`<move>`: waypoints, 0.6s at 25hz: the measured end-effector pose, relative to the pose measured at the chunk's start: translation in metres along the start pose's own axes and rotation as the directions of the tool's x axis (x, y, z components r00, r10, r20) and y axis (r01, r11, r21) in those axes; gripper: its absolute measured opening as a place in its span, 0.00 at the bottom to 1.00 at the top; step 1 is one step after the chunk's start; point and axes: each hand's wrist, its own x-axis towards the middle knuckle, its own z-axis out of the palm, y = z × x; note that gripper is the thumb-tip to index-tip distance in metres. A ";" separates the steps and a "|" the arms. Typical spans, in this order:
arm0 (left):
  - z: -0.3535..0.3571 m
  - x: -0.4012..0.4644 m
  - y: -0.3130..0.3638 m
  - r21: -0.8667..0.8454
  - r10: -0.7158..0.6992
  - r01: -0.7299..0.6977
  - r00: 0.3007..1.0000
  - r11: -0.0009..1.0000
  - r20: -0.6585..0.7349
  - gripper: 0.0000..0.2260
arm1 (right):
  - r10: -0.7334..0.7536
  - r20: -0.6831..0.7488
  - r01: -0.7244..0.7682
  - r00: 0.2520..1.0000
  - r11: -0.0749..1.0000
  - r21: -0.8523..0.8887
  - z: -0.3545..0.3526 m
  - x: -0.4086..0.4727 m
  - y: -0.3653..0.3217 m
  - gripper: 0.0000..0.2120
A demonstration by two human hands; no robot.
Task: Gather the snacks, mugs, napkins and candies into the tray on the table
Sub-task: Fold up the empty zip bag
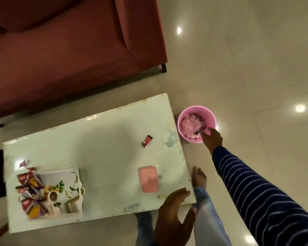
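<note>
tray (pixel 74 172) near table's (pixel 96 139) left end, snacks (pixel 31 192) and mug (pixel 52 195) inside | candy (pixel 146 141) lies well right of tray, ungathered | right hand (pixel 212 138) at pink bin's (pixel 181 119) rim, finger state cannot tell, likely discarding | left hand (pixel 174 210) spread wide, bracing on table edge

right hand (pixel 212 138) fingertips: hidden inside the pink bin (pixel 197 110)
snack packets (pixel 30 189): too blurry to read
left hand (pixel 172 217) wrist: cut off at the bottom edge
sofa (pixel 69 50): cut off at the top and left
</note>
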 end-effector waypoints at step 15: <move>-0.242 -0.148 -0.110 -0.178 -0.002 -0.033 0.981 0.983 -0.193 0.18 | -0.503 -0.126 0.500 0.855 0.864 -0.057 0.092 -0.350 -0.037 0.15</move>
